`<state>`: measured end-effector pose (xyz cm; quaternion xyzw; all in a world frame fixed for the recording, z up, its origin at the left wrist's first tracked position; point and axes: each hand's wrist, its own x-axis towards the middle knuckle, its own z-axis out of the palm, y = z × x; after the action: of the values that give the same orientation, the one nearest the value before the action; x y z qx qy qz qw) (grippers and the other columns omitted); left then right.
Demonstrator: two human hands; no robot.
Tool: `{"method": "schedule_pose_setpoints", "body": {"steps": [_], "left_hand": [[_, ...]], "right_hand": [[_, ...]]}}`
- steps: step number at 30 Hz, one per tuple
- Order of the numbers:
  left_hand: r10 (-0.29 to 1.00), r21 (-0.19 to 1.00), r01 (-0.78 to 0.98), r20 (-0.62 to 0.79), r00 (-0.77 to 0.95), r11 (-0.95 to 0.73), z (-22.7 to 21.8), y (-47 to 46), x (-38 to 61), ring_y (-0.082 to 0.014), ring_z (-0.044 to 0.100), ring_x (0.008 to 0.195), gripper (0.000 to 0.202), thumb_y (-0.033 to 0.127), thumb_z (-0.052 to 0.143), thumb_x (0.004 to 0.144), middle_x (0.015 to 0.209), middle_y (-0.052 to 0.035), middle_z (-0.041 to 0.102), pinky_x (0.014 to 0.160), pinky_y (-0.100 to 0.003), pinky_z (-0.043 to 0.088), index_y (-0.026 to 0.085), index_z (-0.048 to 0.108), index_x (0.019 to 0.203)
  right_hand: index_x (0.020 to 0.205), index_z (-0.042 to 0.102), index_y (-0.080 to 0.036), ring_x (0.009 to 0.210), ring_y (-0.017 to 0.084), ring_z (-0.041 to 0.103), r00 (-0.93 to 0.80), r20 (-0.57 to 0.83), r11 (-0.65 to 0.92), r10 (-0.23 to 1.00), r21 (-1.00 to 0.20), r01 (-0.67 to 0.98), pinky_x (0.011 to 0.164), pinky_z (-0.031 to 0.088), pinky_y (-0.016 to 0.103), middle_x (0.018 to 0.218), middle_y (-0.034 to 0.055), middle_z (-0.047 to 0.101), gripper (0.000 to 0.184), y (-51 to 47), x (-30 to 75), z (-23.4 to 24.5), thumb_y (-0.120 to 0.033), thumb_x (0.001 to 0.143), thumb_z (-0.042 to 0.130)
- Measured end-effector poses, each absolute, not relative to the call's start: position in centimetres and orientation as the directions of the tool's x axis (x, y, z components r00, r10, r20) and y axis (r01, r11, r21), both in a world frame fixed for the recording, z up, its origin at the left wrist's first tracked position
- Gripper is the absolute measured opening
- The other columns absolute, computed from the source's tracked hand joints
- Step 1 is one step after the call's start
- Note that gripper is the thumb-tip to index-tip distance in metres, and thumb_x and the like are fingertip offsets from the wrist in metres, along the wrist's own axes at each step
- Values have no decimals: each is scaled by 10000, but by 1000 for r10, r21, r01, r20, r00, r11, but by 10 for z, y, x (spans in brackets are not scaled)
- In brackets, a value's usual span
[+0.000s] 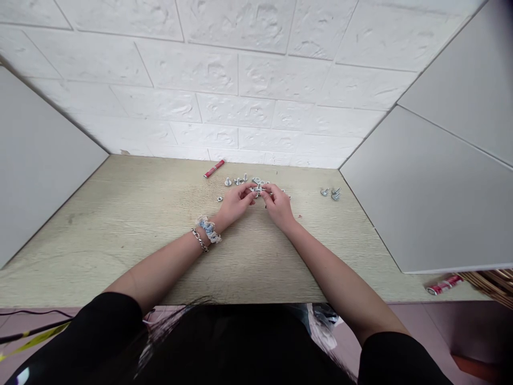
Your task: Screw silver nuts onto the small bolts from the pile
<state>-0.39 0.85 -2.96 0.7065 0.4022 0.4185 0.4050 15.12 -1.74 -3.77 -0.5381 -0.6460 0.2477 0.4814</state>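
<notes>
While both hands met near the table's (120, 235) far edge:
Left hand (236, 203): pinched a small metal part (257, 188).
Right hand (277, 206): gripped the same part.

- A red tube (214, 169) lies on the wooden tabletop (120, 235), just above the frame's centre, by the white brick-pattern wall (240, 80).
- A small metal nut (219, 199) sits alone, left of centre.
- Three loose metal bolts (332, 193) cluster right of centre, near a grey side panel (433, 203).
- A second red tube (443, 284) lies at lower right, beside a wicker basket (495, 283).
</notes>
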Motion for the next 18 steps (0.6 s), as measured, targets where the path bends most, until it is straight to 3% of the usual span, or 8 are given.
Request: {"method": "schedule_pose_setpoints", "body": {"steps": [6,12,16,18], "left_hand": [[904,904,234,270,332,-357,-31,8,-4,-119,599,608,279,323,562,840,667,-2,626,610,-229,451,151,617,1052],[908,900,264,253,333,-347,-33,9,-4,-121,602,615,295,328,563,840,657,0,626,615,-226,452,150,618,1069],[914,903,271,239,327,-333,-34,9,-3,-125,610,631,305,338,561,844,666,-3,634,620,-229,454,150,615,1078],[913,905,270,230,336,-327,-32,8,-3,-123,612,634,298,328,556,848,671,-3,636,624,-230,455,149,614,1079]], "right_hand": [[889,580,-198,704,155,549,34,363,302,931,-821,484,683,415,287,793,20,622,287,-19,152,-36,-457,868,458],[680,472,-202,547,117,432,126,394,287,910,-821,493,550,325,257,560,-36,442,372,-20,154,-31,-497,897,410],[718,514,-195,491,96,403,298,582,503,756,-809,305,505,335,248,544,-36,406,401,-37,168,29,-519,910,375],[856,564,-188,564,93,501,325,673,642,664,-736,213,546,392,248,652,5,496,481,-57,182,74,-523,944,231]]}}
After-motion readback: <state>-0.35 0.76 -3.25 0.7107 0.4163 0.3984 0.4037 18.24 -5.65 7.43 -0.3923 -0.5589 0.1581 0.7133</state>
